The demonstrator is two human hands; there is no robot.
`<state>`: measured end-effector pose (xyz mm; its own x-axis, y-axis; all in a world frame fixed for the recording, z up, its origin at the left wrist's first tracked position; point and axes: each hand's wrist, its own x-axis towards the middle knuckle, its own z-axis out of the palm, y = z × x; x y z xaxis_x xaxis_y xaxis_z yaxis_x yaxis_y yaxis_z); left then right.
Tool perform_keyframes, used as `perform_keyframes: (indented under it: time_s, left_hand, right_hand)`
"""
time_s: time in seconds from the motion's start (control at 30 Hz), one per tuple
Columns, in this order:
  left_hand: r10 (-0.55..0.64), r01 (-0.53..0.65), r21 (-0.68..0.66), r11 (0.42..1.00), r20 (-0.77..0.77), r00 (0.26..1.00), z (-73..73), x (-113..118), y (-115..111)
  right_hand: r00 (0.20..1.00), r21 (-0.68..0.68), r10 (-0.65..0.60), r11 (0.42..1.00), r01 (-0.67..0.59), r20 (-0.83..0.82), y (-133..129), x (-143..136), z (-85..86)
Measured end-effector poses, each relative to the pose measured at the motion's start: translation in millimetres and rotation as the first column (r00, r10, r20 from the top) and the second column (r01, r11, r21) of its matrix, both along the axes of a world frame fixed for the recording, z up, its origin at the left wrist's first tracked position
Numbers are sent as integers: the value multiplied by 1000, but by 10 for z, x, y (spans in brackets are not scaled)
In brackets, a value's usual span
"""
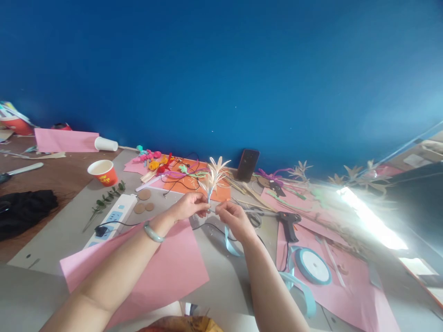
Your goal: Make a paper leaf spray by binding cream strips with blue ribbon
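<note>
My left hand is pinched around the stem of a cream flower with pointed petals, which stands upright above the fingers. Light blue wrapping shows on the stem just under the petals. Just to the right, my right hand has its fingertips closed on a light blue ribbon, whose loose end hangs below the hand. The two hands are close together but apart. Pink paper lies beneath my left forearm.
A glue gun and a blue ribbon spool lie to the right on pink paper. A phone leans against the blue wall. On the left are a paper cup, a power strip and wooden discs.
</note>
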<state>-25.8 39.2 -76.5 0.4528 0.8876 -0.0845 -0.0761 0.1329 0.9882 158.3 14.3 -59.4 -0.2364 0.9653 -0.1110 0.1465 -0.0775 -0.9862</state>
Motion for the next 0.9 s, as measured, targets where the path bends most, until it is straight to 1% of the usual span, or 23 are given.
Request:
perform_keyframes:
  time_s: [0.07, 0.13, 0.23, 0.33, 0.43, 0.53, 0.73, 0.8, 0.9]
  left_hand:
    - [-35, 36, 25, 999, -14, 999, 6, -11, -2]
    - [-67, 69, 56, 996, -38, 997, 6, -27, -1]
    - [-81, 88, 98, 991, -74, 994, -1, -47, 4]
    - [-88, 100, 111, 989, -109, 990, -12, -51, 12]
    - [-111, 119, 84, 989, -95, 989, -9, -43, 13]
    - [-117, 122, 58, 991, -71, 991, 15, -40, 5]
    - [-149, 152, 66, 986, -54, 987, 72, -52, -27]
    - [-155, 159, 74, 984, -64, 986, 75, -55, -34]
    - [-155, 163, 96, 982, -86, 984, 67, -56, -36]
  right_hand:
    - [1000, -3, -24, 1000, 24, 5, 6, 2, 3]
    - [998, 5, -25, 1000, 25, 61, 1, 1, 19]
    - [981, 35, 36, 998, -43, 190, -18, 9, 61]
    - [963, 57, 71, 994, -89, 259, -32, 25, 90]
    - [966, 100, 29, 993, -57, 258, -32, 31, 89]
    - [975, 125, -4, 992, -25, 223, -29, 25, 75]
    - [983, 65, -48, 997, 36, 179, -39, 4, 85]
    - [984, 45, -39, 998, 31, 175, -38, 2, 89]
    - [987, 31, 12, 999, -17, 159, -28, 7, 77]
